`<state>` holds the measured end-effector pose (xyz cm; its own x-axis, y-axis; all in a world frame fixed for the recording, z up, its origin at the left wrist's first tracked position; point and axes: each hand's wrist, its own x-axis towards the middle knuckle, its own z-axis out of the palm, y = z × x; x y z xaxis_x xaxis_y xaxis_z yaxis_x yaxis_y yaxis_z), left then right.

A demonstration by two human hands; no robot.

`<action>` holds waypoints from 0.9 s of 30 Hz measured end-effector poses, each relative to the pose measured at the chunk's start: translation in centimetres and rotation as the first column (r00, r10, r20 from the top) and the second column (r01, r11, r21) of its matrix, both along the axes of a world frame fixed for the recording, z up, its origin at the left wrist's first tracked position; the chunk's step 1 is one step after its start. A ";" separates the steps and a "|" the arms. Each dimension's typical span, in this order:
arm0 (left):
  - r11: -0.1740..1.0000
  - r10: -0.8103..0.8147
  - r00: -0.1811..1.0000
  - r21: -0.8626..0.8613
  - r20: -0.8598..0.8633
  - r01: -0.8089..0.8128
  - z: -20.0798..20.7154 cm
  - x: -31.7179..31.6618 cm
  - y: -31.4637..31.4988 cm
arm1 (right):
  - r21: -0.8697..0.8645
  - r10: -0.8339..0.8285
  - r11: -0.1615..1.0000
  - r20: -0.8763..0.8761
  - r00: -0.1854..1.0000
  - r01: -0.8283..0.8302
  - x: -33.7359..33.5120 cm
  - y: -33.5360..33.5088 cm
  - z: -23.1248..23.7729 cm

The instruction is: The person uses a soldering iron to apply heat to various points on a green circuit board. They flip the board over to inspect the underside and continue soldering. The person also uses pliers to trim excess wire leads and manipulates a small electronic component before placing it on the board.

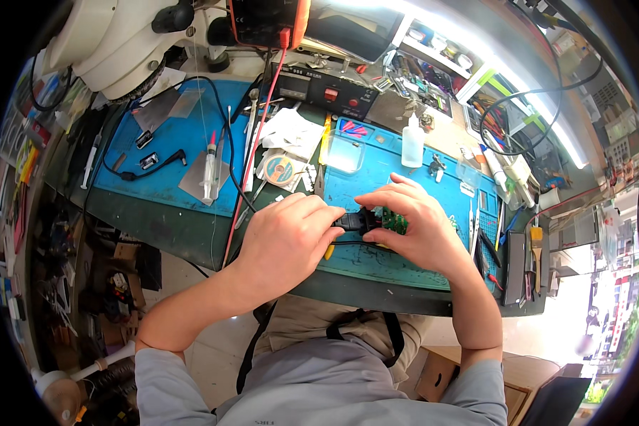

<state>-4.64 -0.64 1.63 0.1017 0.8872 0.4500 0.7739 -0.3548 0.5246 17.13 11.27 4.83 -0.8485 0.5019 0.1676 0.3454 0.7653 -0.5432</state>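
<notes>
My left hand point(287, 238) pinches a black cable plug point(347, 221) between thumb and fingertips, over the blue work mat point(397, 266). Facing it, my right hand point(420, 226) is closed round a small green circuit board point(393, 220) with a black socket point(367, 221) at its left end. Plug and socket meet end to end between the hands; how deep the plug sits cannot be made out. My right fingers cover part of the board. A black cord point(355, 243) runs just below the plug, beside a yellow tool handle point(329, 252) partly hidden under my left hand.
Beyond my hands are a clear squeeze bottle point(412, 145), a clear plastic box point(346, 155) and an orange-centred reel point(280, 170). A syringe point(210, 170) lies left. A red lead point(261, 128) crosses the bench. Tweezers and pliers point(484, 252) lie right; a microscope point(113, 50) stands far left.
</notes>
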 end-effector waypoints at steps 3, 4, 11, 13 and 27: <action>1.000 -0.009 1.000 0.007 0.000 0.009 0.2 0.0 0.2 | 0.029 0.019 0.999 -0.041 0.999 -0.018 0.2 0.2 -0.5; 1.000 -0.015 1.000 0.010 0.005 0.015 0.2 0.0 0.4 | 0.043 0.019 0.999 -0.055 0.998 -0.016 0.2 0.2 -0.7; 0.999 -0.042 0.999 0.020 0.015 0.041 0.1 -0.2 0.9 | 0.104 0.010 0.995 -0.114 0.993 0.002 0.2 -0.2 -1.3; 0.999 -0.040 0.999 0.013 -0.005 0.040 0.3 0.0 0.9 | 0.111 0.003 0.994 -0.125 0.992 0.011 0.2 -0.5 -1.3; 0.996 -0.083 0.995 -0.039 -0.058 0.081 -0.9 -0.4 1.8 | 0.147 -0.043 0.988 -0.005 0.999 0.043 -0.5 -1.0 -0.8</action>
